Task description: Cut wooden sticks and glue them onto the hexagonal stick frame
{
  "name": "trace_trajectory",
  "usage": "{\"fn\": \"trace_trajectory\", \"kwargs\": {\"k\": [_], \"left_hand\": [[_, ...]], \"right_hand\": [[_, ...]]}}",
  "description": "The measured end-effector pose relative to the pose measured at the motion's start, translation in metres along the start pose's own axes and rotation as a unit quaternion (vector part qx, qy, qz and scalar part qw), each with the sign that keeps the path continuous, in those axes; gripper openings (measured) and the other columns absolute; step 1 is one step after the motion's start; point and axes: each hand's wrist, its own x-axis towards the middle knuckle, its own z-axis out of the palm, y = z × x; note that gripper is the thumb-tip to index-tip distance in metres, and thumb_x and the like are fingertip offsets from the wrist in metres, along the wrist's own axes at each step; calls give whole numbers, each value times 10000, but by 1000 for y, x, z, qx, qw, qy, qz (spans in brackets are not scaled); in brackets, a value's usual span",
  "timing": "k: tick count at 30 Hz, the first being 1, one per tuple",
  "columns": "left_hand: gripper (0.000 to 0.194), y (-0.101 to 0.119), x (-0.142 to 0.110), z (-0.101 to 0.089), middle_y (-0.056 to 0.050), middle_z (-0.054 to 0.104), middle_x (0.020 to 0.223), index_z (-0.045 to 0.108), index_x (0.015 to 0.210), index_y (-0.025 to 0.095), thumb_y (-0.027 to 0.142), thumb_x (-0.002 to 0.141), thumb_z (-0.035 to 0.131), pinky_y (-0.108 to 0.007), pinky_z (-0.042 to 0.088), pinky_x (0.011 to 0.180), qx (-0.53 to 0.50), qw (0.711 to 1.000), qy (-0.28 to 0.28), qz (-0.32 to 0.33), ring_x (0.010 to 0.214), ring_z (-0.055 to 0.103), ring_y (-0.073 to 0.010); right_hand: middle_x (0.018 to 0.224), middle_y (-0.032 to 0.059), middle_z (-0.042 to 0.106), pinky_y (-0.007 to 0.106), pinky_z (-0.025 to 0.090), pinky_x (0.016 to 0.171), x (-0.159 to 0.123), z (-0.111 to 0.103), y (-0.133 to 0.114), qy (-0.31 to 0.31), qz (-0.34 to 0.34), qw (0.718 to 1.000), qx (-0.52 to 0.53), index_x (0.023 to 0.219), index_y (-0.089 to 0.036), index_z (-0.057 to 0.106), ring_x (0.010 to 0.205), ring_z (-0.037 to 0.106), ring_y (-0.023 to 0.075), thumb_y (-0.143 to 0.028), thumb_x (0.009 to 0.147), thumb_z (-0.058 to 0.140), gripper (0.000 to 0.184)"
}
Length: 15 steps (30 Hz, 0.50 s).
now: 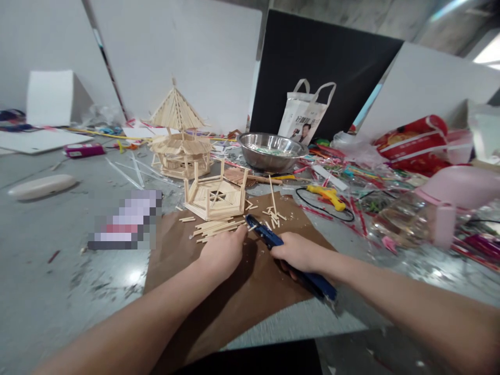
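Observation:
My right hand (295, 251) is wrapped around a blue hand cutter (318, 284), whose jaws point away from me to the left. My left hand (224, 253) is closed in a pinch on a thin wooden stick (252, 227); its short end shows by the cutter's jaws. Just beyond my left hand lies a pile of similar sticks (214, 228). Behind them stands a six-sided wooden stick frame (228, 209) with upright posts. Short cut pieces (274, 215) are scattered past the cutter. Brown paper (219, 297) lies under both hands.
A stick pavilion model (179, 112) stands at the back left. Behind the frame is a steel bowl (269, 159), near a white bag (302, 117). A blurred-out phone (127, 219) and white case (42, 186) lie left. A yellow glue gun (328, 195) and pink-lidded bottle (402, 216) are right.

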Motion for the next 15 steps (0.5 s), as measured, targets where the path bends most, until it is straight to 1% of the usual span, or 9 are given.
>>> {"fn": "trace_trajectory", "kwargs": {"k": [4, 8, 11, 15], "left_hand": [[216, 1, 1, 2, -76, 606, 761, 433, 947, 202, 217, 799, 276, -301, 426, 564, 17, 1000, 10, 9, 687, 590, -211], [213, 3, 1, 1, -80, 602, 774, 434, 951, 195, 200, 799, 286, -298, 427, 589, 19, 1000, -1, 1, 708, 592, -202], [222, 4, 0, 1, -84, 600, 783, 425, 973, 197, 206, 808, 277, -302, 429, 591, 20, 1000, 4, 7, 711, 592, -200], [222, 4, 0, 3, -88, 600, 787, 420, 975, 197, 187, 804, 278, -311, 434, 591, 32, 999, 15, 9, 707, 592, -206]], "right_hand": [[379, -14, 453, 194, 347, 310, 3, 0, -2, -18, 18, 999, 21, 455, -155, 405, 275, 421, 84, -225, 613, 399, 174], [346, -15, 431, 212, 356, 312, 7, 0, -3, -34, 30, 998, 44, 432, -152, 395, 253, 414, 93, -209, 618, 401, 195], [347, -14, 436, 210, 360, 316, 8, 0, -3, -38, 35, 998, 45, 436, -149, 396, 248, 405, 86, -201, 620, 401, 191], [356, -13, 447, 198, 355, 308, 9, 0, -1, -33, 25, 998, 47, 443, -147, 401, 251, 403, 79, -200, 616, 392, 181]]}}
